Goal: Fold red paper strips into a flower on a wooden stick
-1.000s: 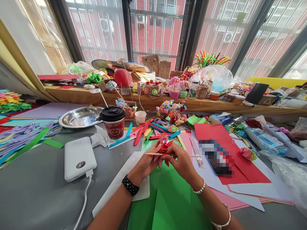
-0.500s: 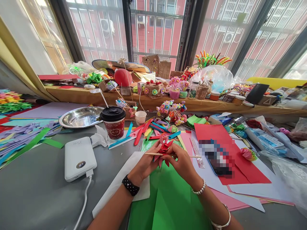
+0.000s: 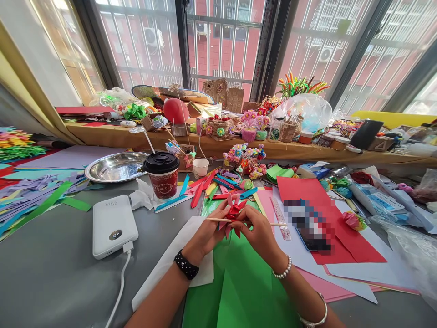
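Note:
Between my two hands is a red folded-paper flower [image 3: 235, 208] with pointed petals, above green paper sheets [image 3: 244, 287]. My left hand [image 3: 207, 234] is closed around the flower's left side. My right hand [image 3: 258, 230] pinches a thin wooden stick [image 3: 215, 220], which lies level across the front of the flower. One end of the stick crosses over my left fingers; the other comes out beyond my right hand. The right fingers are close against the petals, and whether they also grip the paper is hidden.
A white power bank [image 3: 114, 225] with a cable lies left, near a lidded red cup [image 3: 163, 177] and a steel plate [image 3: 119, 166]. Coloured paper strips [image 3: 205, 184] lie behind my hands. A phone [image 3: 312, 230] rests on red paper [image 3: 358, 241] at right, beside a ruler [image 3: 282, 218].

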The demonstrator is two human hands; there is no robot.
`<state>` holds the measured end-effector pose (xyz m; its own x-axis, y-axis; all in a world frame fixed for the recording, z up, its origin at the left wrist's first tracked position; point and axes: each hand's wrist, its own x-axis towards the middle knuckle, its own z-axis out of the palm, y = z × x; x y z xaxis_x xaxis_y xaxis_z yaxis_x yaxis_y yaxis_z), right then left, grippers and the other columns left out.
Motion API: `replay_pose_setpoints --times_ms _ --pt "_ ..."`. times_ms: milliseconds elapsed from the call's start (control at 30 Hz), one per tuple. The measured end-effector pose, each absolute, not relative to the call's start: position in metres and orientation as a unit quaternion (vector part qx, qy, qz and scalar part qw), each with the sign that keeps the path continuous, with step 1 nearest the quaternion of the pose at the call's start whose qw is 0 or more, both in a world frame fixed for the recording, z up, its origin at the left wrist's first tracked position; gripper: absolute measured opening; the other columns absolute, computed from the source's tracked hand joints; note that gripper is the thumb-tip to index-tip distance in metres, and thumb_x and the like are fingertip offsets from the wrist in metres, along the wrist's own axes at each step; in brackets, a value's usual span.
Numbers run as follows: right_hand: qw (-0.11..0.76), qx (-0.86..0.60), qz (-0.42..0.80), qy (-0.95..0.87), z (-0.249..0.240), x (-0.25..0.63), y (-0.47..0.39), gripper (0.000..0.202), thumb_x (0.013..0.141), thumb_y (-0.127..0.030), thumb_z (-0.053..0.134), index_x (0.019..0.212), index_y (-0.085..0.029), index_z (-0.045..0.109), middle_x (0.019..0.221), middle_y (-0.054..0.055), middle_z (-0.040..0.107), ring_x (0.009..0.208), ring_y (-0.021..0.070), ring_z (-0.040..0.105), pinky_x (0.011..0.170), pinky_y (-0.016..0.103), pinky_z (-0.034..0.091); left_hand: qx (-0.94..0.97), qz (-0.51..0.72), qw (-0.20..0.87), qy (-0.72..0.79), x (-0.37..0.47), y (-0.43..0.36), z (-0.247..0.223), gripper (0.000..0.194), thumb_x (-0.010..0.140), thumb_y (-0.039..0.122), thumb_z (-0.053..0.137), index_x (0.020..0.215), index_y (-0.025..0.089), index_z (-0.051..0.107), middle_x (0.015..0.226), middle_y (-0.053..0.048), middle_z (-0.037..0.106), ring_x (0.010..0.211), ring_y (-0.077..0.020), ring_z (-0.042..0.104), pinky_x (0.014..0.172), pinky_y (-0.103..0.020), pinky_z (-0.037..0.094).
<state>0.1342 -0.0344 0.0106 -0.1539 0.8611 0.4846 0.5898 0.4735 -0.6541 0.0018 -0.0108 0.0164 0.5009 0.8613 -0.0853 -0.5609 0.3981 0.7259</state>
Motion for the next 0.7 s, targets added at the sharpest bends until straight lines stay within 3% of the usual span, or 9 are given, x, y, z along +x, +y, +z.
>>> replay_pose_setpoints --times_ms 200,467,700 --pt "0.433 -0.468 0.059 -0.769 0.0090 0.1341 -0.0349 0.026 0.067 -0.041 0.062 0.070 -0.019 0.051 0.068 0.001 0.054 0.063 0.0144 0.050 0.054 0.025 0.040 0.312 0.457 0.795 0.248 0.0006 -0.0082 0.0130 0.036 0.071 0.018 0.058 0.107 0.020 0.052 0.075 -0.002 0.062 0.058 -0.0093 0.057 0.044 -0.016 0.038" --pt "0.453 -0.455 0.043 -0.765 0.0098 0.1383 -0.0357 0.015 0.076 -0.034 0.055 0.075 -0.019 0.057 0.069 0.003 0.058 0.065 0.0147 0.053 0.058 0.026 0.041 0.316 0.471 0.784 0.252 -0.0010 -0.0087 0.0155 0.029 0.073 0.018 0.054 0.102 0.018 0.056 0.074 -0.002 0.061 0.047 -0.0067 0.050 0.037 -0.017 0.034" --pt "0.444 -0.450 0.023 -0.774 0.0071 0.1382 -0.0342 0.014 0.080 -0.025 0.049 0.071 -0.019 0.057 0.065 0.002 0.055 0.062 0.0144 0.051 0.054 0.025 0.040 0.356 0.462 0.771 0.256 0.0007 -0.0117 0.0181 0.030 0.073 0.026 0.057 0.102 0.017 0.057 0.060 0.002 0.054 0.040 -0.0047 0.042 0.035 -0.017 0.029"
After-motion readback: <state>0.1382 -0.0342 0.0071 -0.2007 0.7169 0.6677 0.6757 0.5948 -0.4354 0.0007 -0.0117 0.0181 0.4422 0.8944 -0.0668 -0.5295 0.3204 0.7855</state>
